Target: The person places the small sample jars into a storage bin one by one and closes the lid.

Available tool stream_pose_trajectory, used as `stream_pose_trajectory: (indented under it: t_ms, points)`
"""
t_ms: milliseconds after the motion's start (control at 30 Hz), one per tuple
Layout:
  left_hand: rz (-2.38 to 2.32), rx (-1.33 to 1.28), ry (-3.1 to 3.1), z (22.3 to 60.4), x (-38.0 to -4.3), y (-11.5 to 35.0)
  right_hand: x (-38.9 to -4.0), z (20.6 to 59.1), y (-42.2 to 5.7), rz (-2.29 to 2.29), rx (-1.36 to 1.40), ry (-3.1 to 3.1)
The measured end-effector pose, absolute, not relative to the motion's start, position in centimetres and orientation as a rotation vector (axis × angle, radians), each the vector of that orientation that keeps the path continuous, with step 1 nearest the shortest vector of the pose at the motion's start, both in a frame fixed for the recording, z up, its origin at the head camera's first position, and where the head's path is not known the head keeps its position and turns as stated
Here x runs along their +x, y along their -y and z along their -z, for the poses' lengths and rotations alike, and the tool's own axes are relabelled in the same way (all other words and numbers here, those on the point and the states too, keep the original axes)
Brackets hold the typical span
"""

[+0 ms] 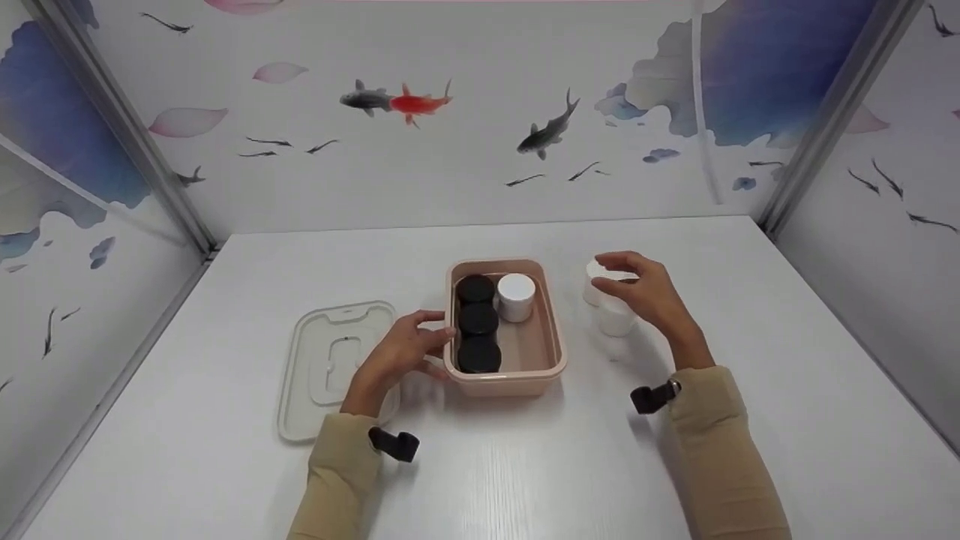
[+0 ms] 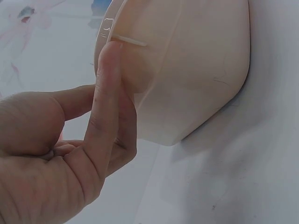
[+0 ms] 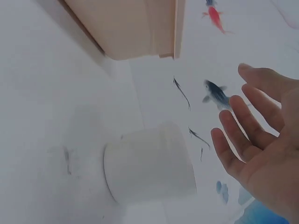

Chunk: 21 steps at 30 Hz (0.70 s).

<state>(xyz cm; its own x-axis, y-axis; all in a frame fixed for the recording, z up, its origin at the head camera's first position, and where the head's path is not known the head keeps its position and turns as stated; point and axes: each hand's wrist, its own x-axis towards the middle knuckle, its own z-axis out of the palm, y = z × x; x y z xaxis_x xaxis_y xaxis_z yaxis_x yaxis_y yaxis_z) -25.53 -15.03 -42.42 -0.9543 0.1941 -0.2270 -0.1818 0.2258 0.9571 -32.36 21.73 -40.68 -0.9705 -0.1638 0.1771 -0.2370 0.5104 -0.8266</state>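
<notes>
A pink plastic box stands on the table with several black-topped jars along its left side. One white jar stands inside at the back right. My left hand holds the box's left rim, the thumb at the edge and the fingers against the outer wall, as the left wrist view also shows. Right of the box are two white jars: a rear one and a nearer one. Just above these hovers my right hand, thumb and fingers spread apart. A white jar appears apart from that hand in the right wrist view.
To the left lies a pale grey lid flat on the white table, partly under my left forearm. Printed panels wall in the table at the back and both sides.
</notes>
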Motion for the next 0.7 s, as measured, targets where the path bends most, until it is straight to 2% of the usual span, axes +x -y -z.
stream_pose_trajectory:
  t_ms: [300, 700]
  points:
    - [-1.762, -0.052, -2.221, 42.5, -25.5, 14.9, -32.3, 41.4, -24.0, -1.415, 0.325, 2.752]
    - [-1.767, -0.015, -2.207, 42.2, -25.5, 15.1, -32.5, 42.4, -24.4, -1.362, 0.209, 3.017]
